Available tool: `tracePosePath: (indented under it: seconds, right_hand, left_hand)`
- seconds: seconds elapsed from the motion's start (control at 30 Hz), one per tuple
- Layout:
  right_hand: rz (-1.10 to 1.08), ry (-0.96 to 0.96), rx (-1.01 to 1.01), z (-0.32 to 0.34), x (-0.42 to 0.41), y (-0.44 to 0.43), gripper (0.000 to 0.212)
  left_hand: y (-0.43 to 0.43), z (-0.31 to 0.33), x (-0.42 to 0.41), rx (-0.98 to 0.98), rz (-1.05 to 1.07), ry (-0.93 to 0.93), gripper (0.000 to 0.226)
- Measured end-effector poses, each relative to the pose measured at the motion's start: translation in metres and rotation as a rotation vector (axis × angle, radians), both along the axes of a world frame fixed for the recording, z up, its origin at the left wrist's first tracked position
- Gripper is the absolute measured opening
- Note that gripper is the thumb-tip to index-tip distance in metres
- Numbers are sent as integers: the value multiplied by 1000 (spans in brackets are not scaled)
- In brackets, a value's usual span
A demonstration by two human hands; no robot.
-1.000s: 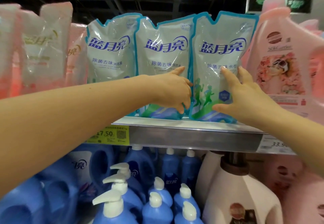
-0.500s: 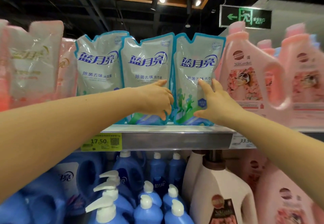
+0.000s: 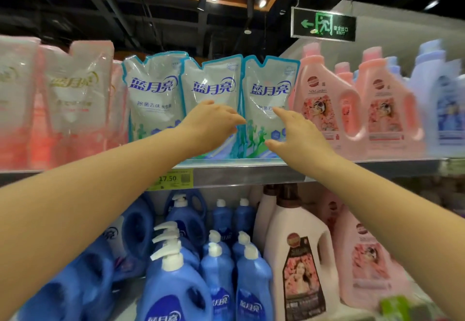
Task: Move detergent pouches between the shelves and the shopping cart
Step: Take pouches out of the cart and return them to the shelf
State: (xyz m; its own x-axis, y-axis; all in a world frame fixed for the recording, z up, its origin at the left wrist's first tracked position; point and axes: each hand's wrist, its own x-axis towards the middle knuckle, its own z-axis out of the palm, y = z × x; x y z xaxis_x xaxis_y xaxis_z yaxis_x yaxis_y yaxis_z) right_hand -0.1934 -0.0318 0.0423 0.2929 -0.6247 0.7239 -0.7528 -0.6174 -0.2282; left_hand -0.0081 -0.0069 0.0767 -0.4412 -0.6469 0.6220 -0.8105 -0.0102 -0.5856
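Observation:
Three white-and-blue detergent pouches stand upright side by side on the upper shelf (image 3: 241,169): a left pouch (image 3: 152,99), a middle pouch (image 3: 214,84) and a right pouch (image 3: 269,86). My left hand (image 3: 211,127) lies over the front of the middle pouch, its loosely bent fingertips reaching the seam between the middle and right pouches. My right hand (image 3: 294,132) touches the lower front of the right pouch with straight fingers and the thumb spread out. Neither hand lifts a pouch. No shopping cart is in view.
Pink and white pouches (image 3: 75,99) fill the shelf to the left, pink jugs (image 3: 324,104) to the right. Below stand blue pump bottles (image 3: 176,283) and a white jug (image 3: 299,257). A yellow price tag (image 3: 173,178) sits on the shelf edge. An exit sign (image 3: 323,24) hangs above.
The view has pulled back and tilted up, showing more ceiling and shelf to the right. Both hands stay at the middle and right pouches; the left fingers look less curled.

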Motion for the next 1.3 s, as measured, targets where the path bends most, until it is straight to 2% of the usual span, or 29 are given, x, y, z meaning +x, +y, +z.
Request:
tracePosePath:
  seconds: [0.1,0.17,0.3,0.4,0.6,0.7,0.8,0.93,1.0,1.1,1.3]
  right_hand:
    - [10,-55,-16,-13,-6,26,64]
    - [9,-79,-23,-22,-14,45,59]
    - [-50,-77,-16,-37,-45,87,45]
    - [-109,-78,9,-49,-85,123,33]
    - [-233,-193,108,-105,-216,229,22]
    - [-339,-281,214,-157,-293,289,19]
    - [-476,-414,373,-223,-366,349,19]
    - [-632,-609,635,-318,-423,414,15]
    - [-692,-742,770,-364,-444,437,16]
    - [-813,-958,879,-424,-470,455,19]
    - [-990,-1144,1016,-534,-501,440,30]
  left_hand:
    - [23,-19,-8,-15,-127,145,33]
    - [39,-34,-22,16,-193,229,39]
    - [71,-56,-63,103,-241,331,32]
    - [97,-66,-107,139,-305,388,34]
    - [173,-130,-256,206,-684,742,27]
    - [220,-183,-350,346,-835,956,26]
    - [263,-250,-439,559,-901,1135,13]
    - [308,-356,-516,849,-841,1286,9]
    - [328,-409,-547,1023,-738,1303,23]
    - [345,-477,-582,1257,-614,1264,37]
    - [334,-593,-624,1508,-400,1146,53]
